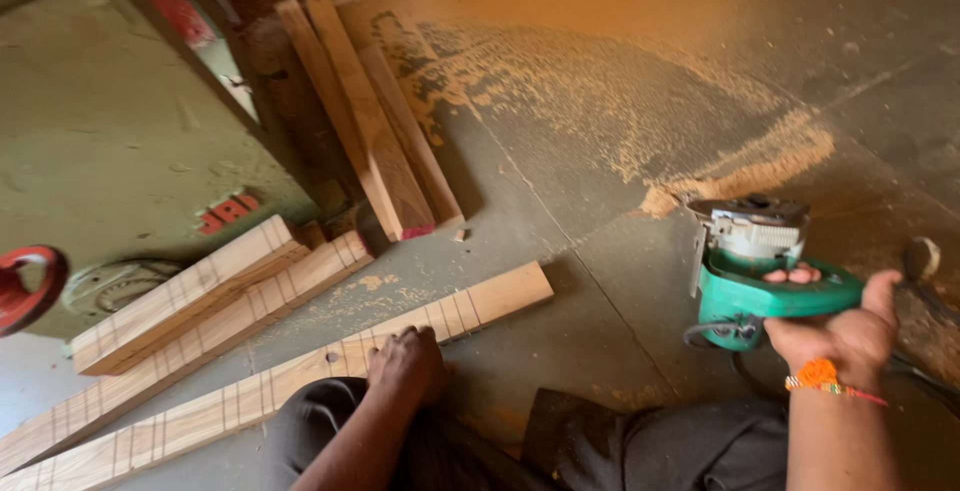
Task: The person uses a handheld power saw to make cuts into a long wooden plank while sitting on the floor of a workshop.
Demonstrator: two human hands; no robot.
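Observation:
My left hand (408,363) presses down on a long wooden plank (300,371) marked with pencil lines, lying on the floor in front of my knees. My right hand (850,329) grips the green body of a handheld power cutter (765,261), held just above the floor to the right, its metal head pointing away from me. An orange thread band is on that wrist. The cutter is well apart from the plank.
Two more marked planks (215,296) lie to the left. Several longer boards (375,121) lean against a green machine (110,141). Sawdust (700,141) spreads over the concrete floor. A red ring-shaped object (25,286) sits at the left edge.

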